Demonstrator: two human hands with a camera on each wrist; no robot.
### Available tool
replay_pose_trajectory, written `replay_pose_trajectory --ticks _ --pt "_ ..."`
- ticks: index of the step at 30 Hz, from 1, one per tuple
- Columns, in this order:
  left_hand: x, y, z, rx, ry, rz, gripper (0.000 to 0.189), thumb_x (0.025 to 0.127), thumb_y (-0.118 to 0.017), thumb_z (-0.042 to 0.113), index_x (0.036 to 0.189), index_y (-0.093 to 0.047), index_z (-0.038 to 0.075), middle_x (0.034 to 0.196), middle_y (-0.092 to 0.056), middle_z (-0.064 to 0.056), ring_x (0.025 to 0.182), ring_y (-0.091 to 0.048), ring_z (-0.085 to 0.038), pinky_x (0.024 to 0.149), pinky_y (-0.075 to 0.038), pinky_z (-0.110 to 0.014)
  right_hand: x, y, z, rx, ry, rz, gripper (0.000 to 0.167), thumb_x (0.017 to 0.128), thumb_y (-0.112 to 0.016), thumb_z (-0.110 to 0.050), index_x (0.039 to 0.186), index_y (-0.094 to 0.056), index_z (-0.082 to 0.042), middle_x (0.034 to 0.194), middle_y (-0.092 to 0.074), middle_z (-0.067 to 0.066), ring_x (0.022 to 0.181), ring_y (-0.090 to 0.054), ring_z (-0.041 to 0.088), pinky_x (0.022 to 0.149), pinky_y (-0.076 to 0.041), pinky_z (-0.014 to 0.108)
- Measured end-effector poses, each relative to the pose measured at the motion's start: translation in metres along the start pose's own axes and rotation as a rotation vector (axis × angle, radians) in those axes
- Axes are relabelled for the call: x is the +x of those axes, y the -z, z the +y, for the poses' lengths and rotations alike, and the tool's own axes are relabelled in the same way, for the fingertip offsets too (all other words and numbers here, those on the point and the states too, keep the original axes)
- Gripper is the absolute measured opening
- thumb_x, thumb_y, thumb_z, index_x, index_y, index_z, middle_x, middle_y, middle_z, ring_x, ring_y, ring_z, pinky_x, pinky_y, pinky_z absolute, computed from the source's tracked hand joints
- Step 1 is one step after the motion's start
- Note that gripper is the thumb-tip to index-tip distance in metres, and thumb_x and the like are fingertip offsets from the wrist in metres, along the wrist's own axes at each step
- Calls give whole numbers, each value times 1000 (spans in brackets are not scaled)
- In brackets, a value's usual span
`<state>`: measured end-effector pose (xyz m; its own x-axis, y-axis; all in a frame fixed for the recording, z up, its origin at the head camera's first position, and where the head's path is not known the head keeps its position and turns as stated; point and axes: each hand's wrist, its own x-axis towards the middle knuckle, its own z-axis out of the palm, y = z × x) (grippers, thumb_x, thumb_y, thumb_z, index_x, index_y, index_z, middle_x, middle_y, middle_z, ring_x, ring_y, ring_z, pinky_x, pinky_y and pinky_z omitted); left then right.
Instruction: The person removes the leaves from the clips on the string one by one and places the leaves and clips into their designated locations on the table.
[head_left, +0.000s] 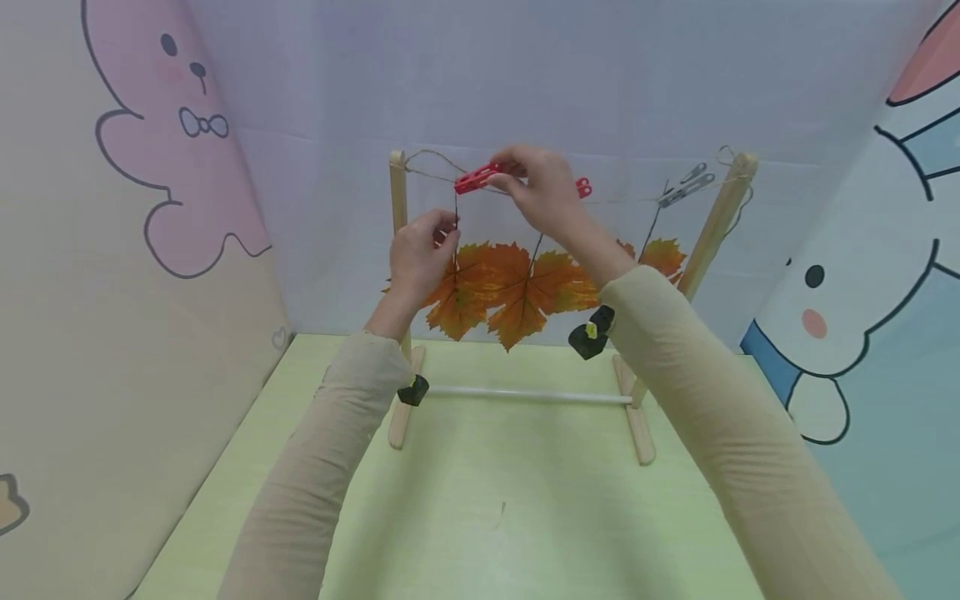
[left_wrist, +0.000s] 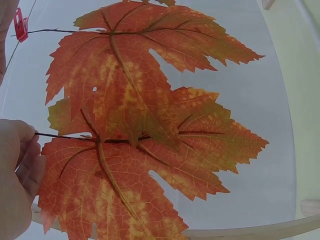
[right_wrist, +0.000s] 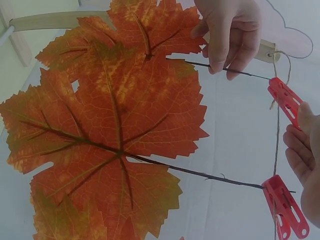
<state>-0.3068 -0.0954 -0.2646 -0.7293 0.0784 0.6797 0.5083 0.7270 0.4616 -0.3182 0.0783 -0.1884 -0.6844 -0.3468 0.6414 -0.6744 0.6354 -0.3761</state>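
My left hand pinches the thin dark stem of the leftmost orange maple leaf. Above it, my right hand grips a red clothespin by its tail end, between thumb and fingers. The clothespin's tip meets the top of that stem at the twine. Beside this, a second red clothespin holds another maple leaf by its stem on the twine. In the left wrist view, the leaf held by my hand partly lies behind its neighbour.
Two wooden posts carry the twine, with a white rod joining their feet on the pale green table. Grey clothespins hold a leaf at the right. A white backdrop and cartoon-printed side panels surround the rack.
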Motion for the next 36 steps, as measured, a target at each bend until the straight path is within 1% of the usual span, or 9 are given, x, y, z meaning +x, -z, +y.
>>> replay_pose_trajectory --ticks 6,10,13,16,20,25,29,32,36 --pt "-3 1 -2 7 8 2 17 88 -58 11 101 -64 3 88 -67 -10 74 -60 -20 67 -49 -32 0 6 0 0 39 103 24 86 -60 -14 102 -64 4 94 -67 15 87 -64 22 82 -48 28" --pt "-5 0 -4 4 2 8 16 87 -59 9 100 -64 3 88 -67 -10 72 -59 -21 65 -47 -33 -1 10 0 24 65 178 24 84 -62 -13 100 -64 4 93 -67 15 84 -64 22 80 -48 28" --pt "-6 0 -6 -3 4 3 16 87 -58 9 100 -64 2 89 -67 -10 73 -59 -21 66 -47 -33 -2 13 -1 35 79 209 24 84 -63 -15 100 -65 4 93 -67 14 83 -63 21 80 -48 26" --pt "-8 0 -8 -14 14 -3 16 88 -57 9 100 -64 2 89 -67 -10 74 -59 -21 68 -47 -33 -4 16 -1 41 115 230 27 84 -63 -16 101 -64 4 94 -66 14 85 -62 20 80 -48 26" --pt "-11 1 -12 -16 35 -10 15 88 -57 9 100 -64 3 89 -66 -10 75 -59 -21 69 -47 -33 -6 17 0 61 201 241 30 81 -66 -13 104 -62 7 97 -65 16 88 -59 22 84 -47 30" --pt "-15 1 -17 -37 64 -12 16 88 -57 8 101 -64 2 89 -66 -11 76 -59 -21 69 -48 -32 -13 20 3 86 246 227 33 77 -71 -9 103 -62 8 98 -63 18 89 -57 25 85 -46 31" --pt "-19 1 -20 -57 70 1 16 88 -56 7 101 -63 1 89 -65 -11 76 -59 -22 68 -48 -32 -23 21 7 81 252 212 34 77 -71 -10 104 -62 7 98 -63 17 90 -57 24 84 -46 31" --pt "-24 1 -23 -76 62 12 16 87 -56 6 100 -63 0 89 -65 -13 77 -59 -23 67 -47 -33 -31 22 9 68 256 196 35 77 -72 -11 105 -62 6 98 -63 17 89 -56 24 77 -48 33" --pt "-30 2 -30 -83 68 17 15 87 -56 6 99 -63 -1 89 -65 -13 78 -60 -23 66 -47 -34 -43 21 14 60 292 186 34 75 -73 -10 103 -62 7 95 -63 17 85 -58 26 70 -51 38"
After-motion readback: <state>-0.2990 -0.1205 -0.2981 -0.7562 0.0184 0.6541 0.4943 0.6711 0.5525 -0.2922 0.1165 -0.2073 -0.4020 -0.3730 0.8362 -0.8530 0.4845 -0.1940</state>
